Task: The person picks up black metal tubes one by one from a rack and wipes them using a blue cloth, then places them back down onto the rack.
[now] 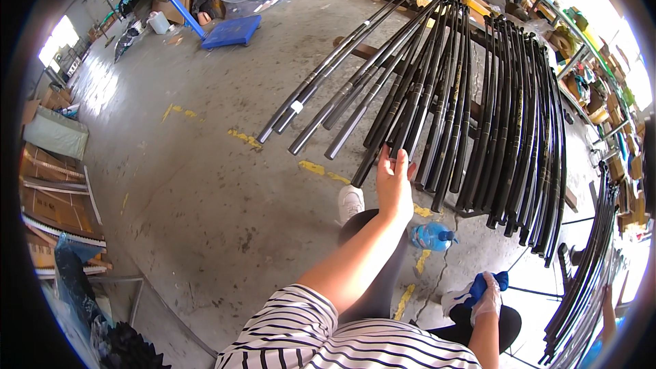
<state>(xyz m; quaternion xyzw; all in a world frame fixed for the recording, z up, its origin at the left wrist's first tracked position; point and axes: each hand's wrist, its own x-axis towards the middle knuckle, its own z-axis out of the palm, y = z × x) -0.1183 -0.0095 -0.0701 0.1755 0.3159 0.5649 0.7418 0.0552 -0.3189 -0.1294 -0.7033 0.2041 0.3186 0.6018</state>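
Observation:
Many long black poles (437, 89), glossy and banded like fishing rods, lie side by side on a low rack, their near ends toward me. My left hand (394, 181) reaches up to the near end of one black pole (413, 123) in the middle of the row, fingers and thumb closed around its end. My right hand (487, 297), in a thin clear plastic glove, rests by my right knee. Bunched in it is a blue cloth (501, 280). The right fingers are partly hidden by the cloth and glove.
A blue-capped plastic bottle (430, 236) is on the floor near my left leg. More black poles (588, 266) stand at the right, beside another person's arm (608, 314). Loaded shelves (581, 41) line the right side. A blue platform scale (232, 31) stands far left.

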